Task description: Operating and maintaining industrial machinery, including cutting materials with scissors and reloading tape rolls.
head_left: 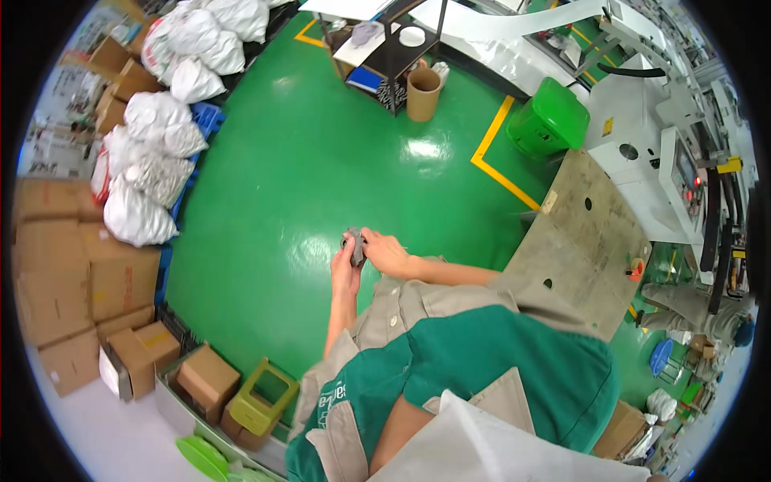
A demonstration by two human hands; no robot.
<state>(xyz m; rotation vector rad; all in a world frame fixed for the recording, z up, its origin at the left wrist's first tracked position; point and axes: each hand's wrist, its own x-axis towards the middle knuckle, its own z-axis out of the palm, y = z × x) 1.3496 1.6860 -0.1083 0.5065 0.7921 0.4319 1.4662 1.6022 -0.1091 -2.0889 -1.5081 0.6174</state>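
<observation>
In front of my body, above the green floor, both hands meet at a small grey object (356, 246) that looks like a crumpled cloth; a dark spot shows on its left side, and its exact kind is too small to make out. My left hand (344, 267) is closed around it from the left and below. From the right, my right hand (385, 252) has its fingers bent against the object's upper right side. Part of the object is hidden behind the fingers of both hands.
White sacks (152, 177) and cardboard boxes (88, 273) line the left. A yellow-green stool (261, 396) stands among boxes at lower left. Far ahead are a dark-framed cart (391, 56) and a brown round bin (422, 98). A green bin (548, 120), machine (642, 153) and metal plate (574, 233) occupy the right.
</observation>
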